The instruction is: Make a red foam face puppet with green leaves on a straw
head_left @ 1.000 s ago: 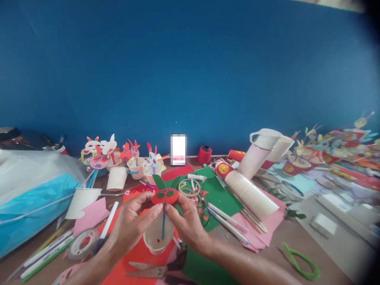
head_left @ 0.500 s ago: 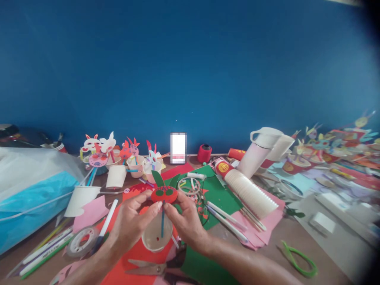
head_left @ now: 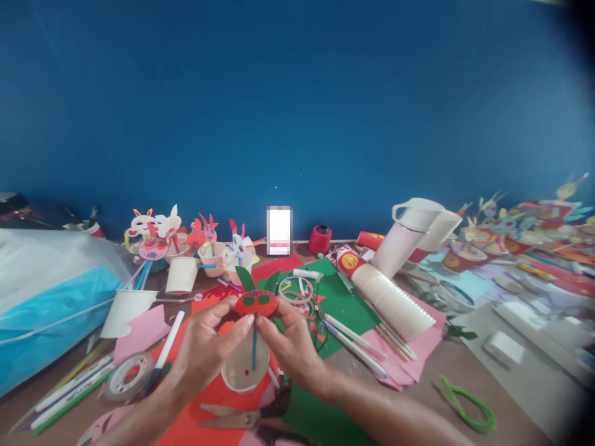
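Between my two hands is a red paper face with green eye spots and two green leaf-shaped ears. My left hand pinches its left edge, and my right hand pinches its right edge. Both thumbs press low on the face, near the top of a thin blue stick that hangs down from it. Behind the stick is a paper cup with its mouth facing me and a small dark red spot inside. Below the cup lie scissors, partly spread, on red paper.
Several cups with paper faces stand at the left back. A tape roll and markers lie at left. Green paper, a stack of paper cups, a white jug and a green pipe cleaner are at right. A blue wall rises behind.
Both hands keep their hold on the red paper face, which stays almost in place. The view has shifted very slightly; nothing else visibly differs.
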Available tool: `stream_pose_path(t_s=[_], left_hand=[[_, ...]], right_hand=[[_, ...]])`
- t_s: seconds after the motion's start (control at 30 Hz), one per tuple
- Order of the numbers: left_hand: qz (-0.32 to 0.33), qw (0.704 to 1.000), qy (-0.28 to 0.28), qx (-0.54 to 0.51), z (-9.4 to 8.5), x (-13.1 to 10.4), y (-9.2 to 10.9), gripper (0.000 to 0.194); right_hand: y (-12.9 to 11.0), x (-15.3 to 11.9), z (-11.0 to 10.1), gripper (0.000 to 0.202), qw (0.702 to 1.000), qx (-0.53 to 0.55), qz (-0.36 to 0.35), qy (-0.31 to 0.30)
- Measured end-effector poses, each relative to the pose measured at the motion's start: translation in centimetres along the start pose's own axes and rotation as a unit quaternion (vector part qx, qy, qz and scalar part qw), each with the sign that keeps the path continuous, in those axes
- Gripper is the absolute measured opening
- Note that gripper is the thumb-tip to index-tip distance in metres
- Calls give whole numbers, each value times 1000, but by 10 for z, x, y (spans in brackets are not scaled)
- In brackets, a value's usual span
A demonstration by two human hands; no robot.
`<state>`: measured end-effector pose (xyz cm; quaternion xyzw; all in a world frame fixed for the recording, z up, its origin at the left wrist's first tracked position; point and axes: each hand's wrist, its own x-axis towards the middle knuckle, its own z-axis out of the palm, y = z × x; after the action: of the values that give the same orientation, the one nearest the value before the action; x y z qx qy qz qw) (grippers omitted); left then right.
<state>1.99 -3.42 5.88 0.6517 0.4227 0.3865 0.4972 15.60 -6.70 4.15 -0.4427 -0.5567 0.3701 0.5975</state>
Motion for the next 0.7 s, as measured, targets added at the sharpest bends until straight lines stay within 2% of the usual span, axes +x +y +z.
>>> stream_pose_path(t_s=[0.7], left_hand=[[-5,1000,9,-2,2,-1,-1,29]], right_hand=[[1,1,-1,15,1000,-6,29,4]])
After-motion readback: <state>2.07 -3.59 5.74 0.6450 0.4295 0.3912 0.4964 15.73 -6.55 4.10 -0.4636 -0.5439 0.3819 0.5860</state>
